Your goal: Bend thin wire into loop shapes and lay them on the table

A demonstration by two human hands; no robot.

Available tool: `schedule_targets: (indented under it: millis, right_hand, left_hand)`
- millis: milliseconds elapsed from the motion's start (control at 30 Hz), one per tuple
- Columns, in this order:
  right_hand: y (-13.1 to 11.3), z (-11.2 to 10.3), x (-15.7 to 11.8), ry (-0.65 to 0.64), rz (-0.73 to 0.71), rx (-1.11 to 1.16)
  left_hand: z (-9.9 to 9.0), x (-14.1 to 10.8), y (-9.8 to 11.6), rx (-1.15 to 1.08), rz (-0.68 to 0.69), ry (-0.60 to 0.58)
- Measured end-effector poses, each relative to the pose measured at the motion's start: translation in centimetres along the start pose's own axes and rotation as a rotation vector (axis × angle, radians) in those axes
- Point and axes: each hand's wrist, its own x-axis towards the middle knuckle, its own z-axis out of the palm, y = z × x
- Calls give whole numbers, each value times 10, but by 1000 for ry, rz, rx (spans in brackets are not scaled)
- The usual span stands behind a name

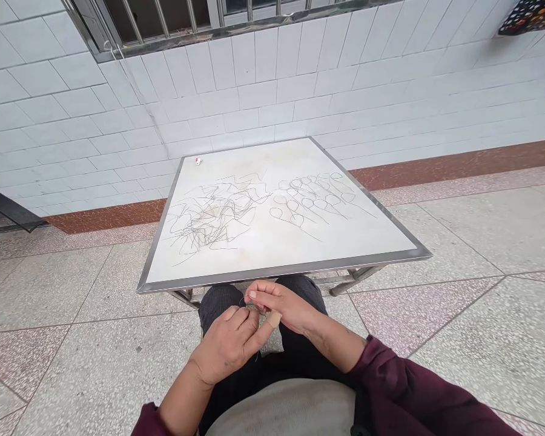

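Observation:
My left hand (236, 336) and my right hand (279, 303) meet above my lap, just in front of the table's near edge. Both have their fingers closed around a thin wire (242, 300), of which only a short curved bit shows at the fingertips. A tan bandage (275, 319) wraps my left thumb. Beyond my hands, a tangled heap of thin bent wires (213, 218) covers the left part of the white table (254, 261). To its right lie several wires with a round loop at one end (309, 203), laid out in rough rows.
A small white and red object (198, 161) sits at the table's far left corner. Behind the table stands a white tiled wall (263, 97) with a barred window (191, 18). The table has a grey metal rim and legs. A patterned dark item (527, 17) hangs at upper right.

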Motion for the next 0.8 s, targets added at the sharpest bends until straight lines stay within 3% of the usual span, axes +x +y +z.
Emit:
schedule_targets:
  millis: [333,500,567,667,800]
  right_hand:
    - [4,0,-3,76,-119,-120]
    - [5,-1,-4,8,-163,-83]
    - [9,1,-3,-25,-175,-119]
    - [18,6,-2,-21,-225,-223]
    - [25,13,-2,85,-312,-440]
  left_hand:
    - [5,-1,5,-64,-86,42]
    - [15,-10,-1,-141,-424,314]
    - [17,-13,-4,-160,-527,369]
    - [15,-15,-6,-179,-566,364]
    - [13,-15,-6,-155,-560,320]
